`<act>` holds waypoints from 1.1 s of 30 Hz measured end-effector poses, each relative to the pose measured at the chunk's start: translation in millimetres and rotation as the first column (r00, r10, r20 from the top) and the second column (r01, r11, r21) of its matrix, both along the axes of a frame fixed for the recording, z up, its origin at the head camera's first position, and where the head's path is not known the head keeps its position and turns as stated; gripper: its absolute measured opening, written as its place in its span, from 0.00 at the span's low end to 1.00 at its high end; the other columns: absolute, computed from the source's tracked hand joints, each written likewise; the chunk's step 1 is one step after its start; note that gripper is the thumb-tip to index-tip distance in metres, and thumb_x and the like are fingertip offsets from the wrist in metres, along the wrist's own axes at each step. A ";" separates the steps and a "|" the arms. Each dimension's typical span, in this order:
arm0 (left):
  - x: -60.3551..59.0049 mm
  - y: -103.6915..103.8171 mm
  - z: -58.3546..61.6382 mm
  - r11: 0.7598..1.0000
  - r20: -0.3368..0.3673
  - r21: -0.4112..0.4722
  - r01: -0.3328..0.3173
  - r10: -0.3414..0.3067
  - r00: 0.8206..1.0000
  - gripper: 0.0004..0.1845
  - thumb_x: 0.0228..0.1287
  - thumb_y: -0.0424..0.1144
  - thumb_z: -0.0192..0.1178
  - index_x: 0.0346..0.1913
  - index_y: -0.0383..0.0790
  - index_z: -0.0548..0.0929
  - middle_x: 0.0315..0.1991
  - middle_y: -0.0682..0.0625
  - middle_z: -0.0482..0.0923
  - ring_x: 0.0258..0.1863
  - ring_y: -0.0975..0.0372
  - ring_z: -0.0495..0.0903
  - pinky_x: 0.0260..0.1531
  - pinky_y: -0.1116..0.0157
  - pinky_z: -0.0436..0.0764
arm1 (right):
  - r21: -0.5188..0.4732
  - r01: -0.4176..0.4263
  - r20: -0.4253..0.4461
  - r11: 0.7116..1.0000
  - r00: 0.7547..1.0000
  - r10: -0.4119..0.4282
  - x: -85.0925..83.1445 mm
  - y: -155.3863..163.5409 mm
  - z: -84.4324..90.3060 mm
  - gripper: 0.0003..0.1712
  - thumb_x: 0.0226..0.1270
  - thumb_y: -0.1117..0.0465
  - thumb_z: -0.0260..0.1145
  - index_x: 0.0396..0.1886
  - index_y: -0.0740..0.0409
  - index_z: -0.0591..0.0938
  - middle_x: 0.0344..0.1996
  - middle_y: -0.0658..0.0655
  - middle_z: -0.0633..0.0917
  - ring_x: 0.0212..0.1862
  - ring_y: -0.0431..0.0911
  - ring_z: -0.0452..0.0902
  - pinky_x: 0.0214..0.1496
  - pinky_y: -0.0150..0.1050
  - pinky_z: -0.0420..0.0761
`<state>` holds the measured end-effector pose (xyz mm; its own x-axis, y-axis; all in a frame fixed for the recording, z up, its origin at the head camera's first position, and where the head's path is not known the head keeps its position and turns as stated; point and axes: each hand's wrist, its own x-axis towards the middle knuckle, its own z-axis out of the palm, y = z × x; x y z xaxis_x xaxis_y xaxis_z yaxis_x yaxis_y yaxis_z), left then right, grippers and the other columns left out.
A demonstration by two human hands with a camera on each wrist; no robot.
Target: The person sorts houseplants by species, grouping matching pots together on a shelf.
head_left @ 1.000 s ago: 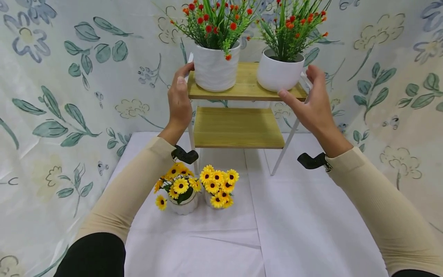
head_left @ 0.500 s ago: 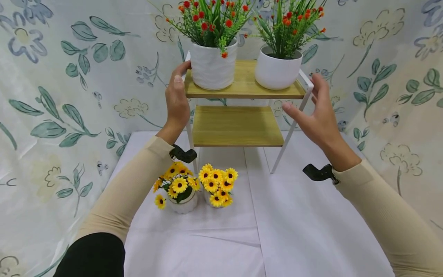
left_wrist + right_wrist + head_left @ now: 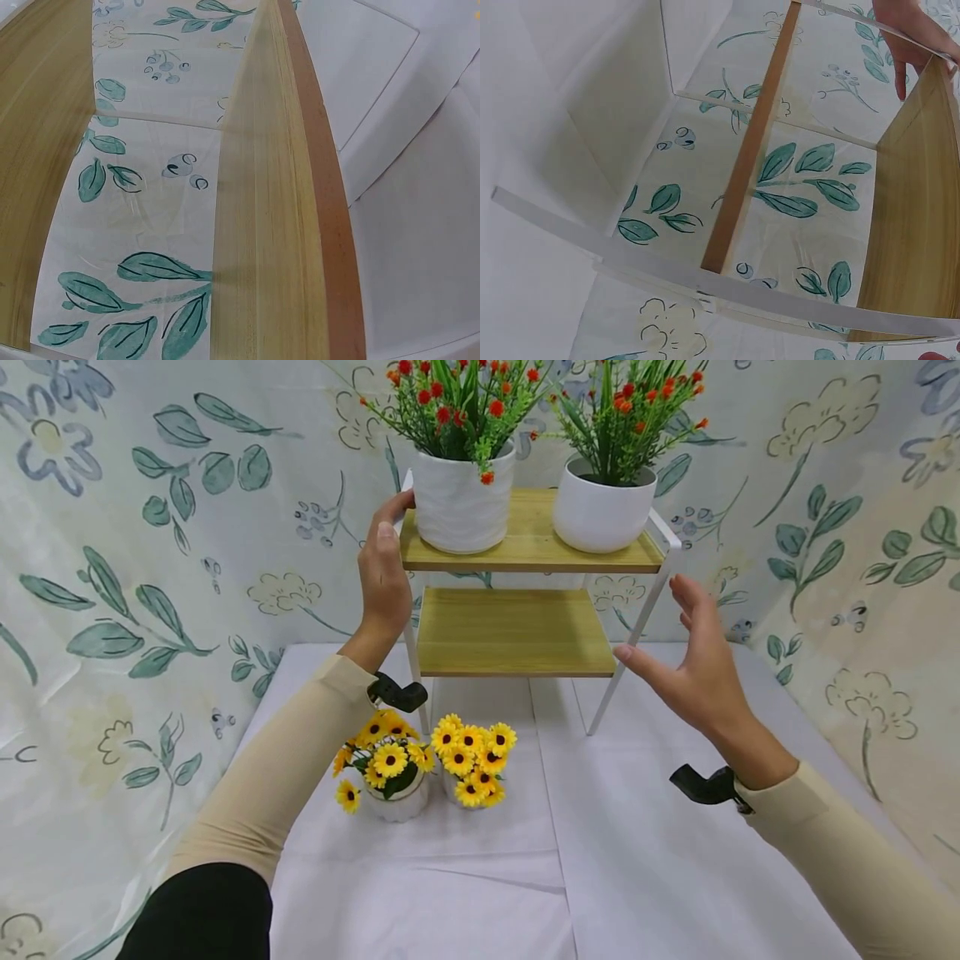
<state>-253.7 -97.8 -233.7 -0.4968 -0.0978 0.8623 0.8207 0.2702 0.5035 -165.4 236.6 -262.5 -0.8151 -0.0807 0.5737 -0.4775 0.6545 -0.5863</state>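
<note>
**jo:** So where's the shelf, and what are the hands doing?

**me:** The two-tier shelf [image 3: 525,566] stands mid-view, set back. From my end, the left hand [image 3: 386,578] is at its left end, just beside the textured pot [image 3: 461,506]. I'd guess it's steadying the frame. The thumb points up, but the fingertips go out of sight, so can't tell if they're clamped on anything. The right hand [image 3: 699,672] is near the right legs, thumb well apart from the fingers, nothing gripped.

**jo:** Touching the leg?

**me:** Can't tell. Thumb tip overlaps the corner of the lower board [image 3: 517,635] in the head view, that's all I get.

**jo:** And the pots?

**me:** Textured one and round pot [image 3: 603,516] sit toward opposite ends up top, probably for balance. Their red flowers [image 3: 496,408] get cropped. Yellow flowers [image 3: 390,762] are up front on the white cloth [image 3: 645,877], one pot mostly hidden by blooms. Wrist cams barely help: left shows no fingers, right catches the left hand cut off at the edge.
</note>
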 end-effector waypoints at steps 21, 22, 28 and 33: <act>2.2 0.8 3.3 1.000 0.019 -0.003 0.004 -0.004 1.000 0.27 0.69 0.36 0.29 0.63 0.27 0.69 0.61 0.40 0.72 0.64 0.68 0.66 0.67 0.68 0.58 | 0.076 -0.031 0.077 0.997 0.997 0.026 22.9 -6.3 -63.7 0.60 0.48 0.54 0.78 0.77 0.52 0.52 0.74 0.56 0.56 0.73 0.56 0.52 0.64 0.68 0.59; 1.8 0.8 3.2 1.000 0.019 -0.003 0.004 -0.004 1.000 0.27 0.70 0.36 0.29 0.63 0.27 0.69 0.61 0.40 0.72 0.64 0.68 0.66 0.67 0.68 0.57 | 0.076 -0.035 0.083 0.996 0.996 0.028 24.0 -7.0 -66.2 0.61 0.48 0.54 0.78 0.77 0.52 0.52 0.74 0.56 0.56 0.73 0.57 0.52 0.64 0.68 0.59; 1.3 0.9 2.7 1.000 0.026 -0.004 0.001 -0.001 1.000 0.28 0.69 0.36 0.29 0.63 0.27 0.69 0.61 0.40 0.72 0.64 0.69 0.66 0.67 0.69 0.57 | 0.092 -0.069 0.102 0.993 0.993 0.060 26.3 -13.5 -83.7 0.60 0.49 0.53 0.78 0.76 0.53 0.51 0.73 0.59 0.56 0.73 0.56 0.51 0.66 0.66 0.58; 2.8 1.1 2.5 1.000 0.042 -0.005 0.000 0.000 0.999 0.28 0.69 0.37 0.29 0.63 0.27 0.69 0.61 0.40 0.72 0.64 0.70 0.65 0.68 0.69 0.56 | 0.094 -0.119 0.109 0.988 0.988 0.109 26.4 -22.0 -99.3 0.61 0.49 0.52 0.78 0.76 0.55 0.51 0.73 0.60 0.57 0.74 0.55 0.51 0.67 0.64 0.57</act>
<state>-250.9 -96.6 -231.2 -0.5325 -0.0938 0.8412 0.7988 0.2730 0.5361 -139.1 214.6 -361.8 -0.8516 -0.2292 0.4714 -0.4927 0.6570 -0.5706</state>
